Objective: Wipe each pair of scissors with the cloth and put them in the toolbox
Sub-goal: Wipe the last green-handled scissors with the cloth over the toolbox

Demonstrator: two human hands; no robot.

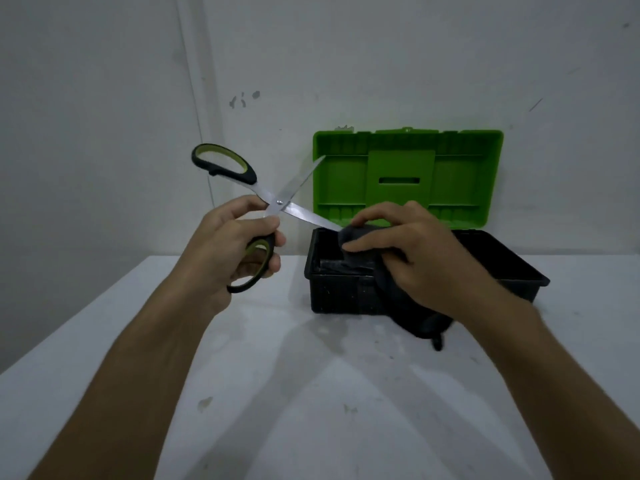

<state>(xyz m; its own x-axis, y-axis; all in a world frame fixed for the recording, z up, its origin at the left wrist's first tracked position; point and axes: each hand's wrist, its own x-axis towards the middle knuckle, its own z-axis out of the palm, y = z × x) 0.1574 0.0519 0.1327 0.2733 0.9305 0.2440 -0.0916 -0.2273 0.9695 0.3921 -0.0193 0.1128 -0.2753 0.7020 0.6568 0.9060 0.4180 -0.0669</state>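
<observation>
scissors (277, 202): silver blades, black handles lined with yellow-green
toolbox lid (408, 174): bright green, plain
toolbox base (346, 296): black, with small pale specks
cloth (408, 306): dark grey, no pattern is seen
table (277, 375): white, marked with faint grey stains
wall (346, 64): off-white, some dark scuffs

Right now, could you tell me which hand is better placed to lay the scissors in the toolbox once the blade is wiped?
The left hand. It already holds the open scissors by one handle beside the open toolbox, while the right hand grips the cloth on a blade tip.
</observation>
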